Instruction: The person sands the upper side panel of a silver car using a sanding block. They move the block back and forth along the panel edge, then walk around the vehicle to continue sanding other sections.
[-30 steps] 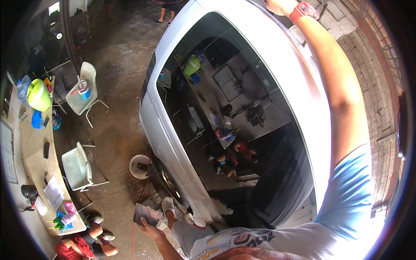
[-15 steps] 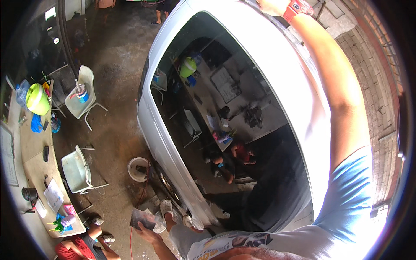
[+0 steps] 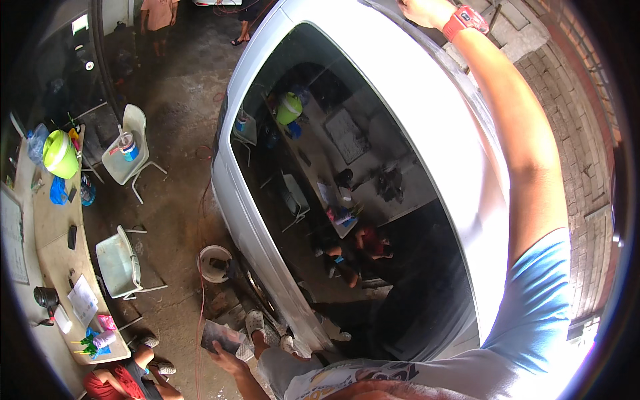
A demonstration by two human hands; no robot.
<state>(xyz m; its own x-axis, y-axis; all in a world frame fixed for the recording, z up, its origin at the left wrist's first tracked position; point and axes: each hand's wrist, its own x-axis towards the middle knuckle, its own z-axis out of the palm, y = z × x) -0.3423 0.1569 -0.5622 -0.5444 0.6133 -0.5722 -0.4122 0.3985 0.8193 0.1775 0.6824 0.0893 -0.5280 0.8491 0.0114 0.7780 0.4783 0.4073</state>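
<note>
The white car (image 3: pixel 440 100) fills the middle, its large dark window (image 3: pixel 393 220) mirroring the room. My right arm stretches along the roof to its far side, with a red watch (image 3: pixel 465 21) on the wrist. My right hand (image 3: pixel 427 11) is curled at the roof's edge; the top of the picture cuts off some of it, and whatever lies under the fingers is hidden. Low beside the car, my left hand (image 3: pixel 229 361) grips one edge of a thin, dark grey rectangular sheet (image 3: pixel 223 336). Its exact kind is unclear.
A white bucket (image 3: pixel 215 264) stands by the car, a red hose (image 3: pixel 201 313) running past it. Two pale chairs (image 3: pixel 119 263) stand left, before a long table (image 3: pixel 57 233) with a green jug (image 3: pixel 60 153). A person in red (image 3: pixel 110 385) sits lower left; another person (image 3: pixel 159 17) stands far off.
The view has tilted a little, so more of the far people shows at the top. My right hand and watch sit slightly lower and further right in the picture. The left hand still holds the sheet.
</note>
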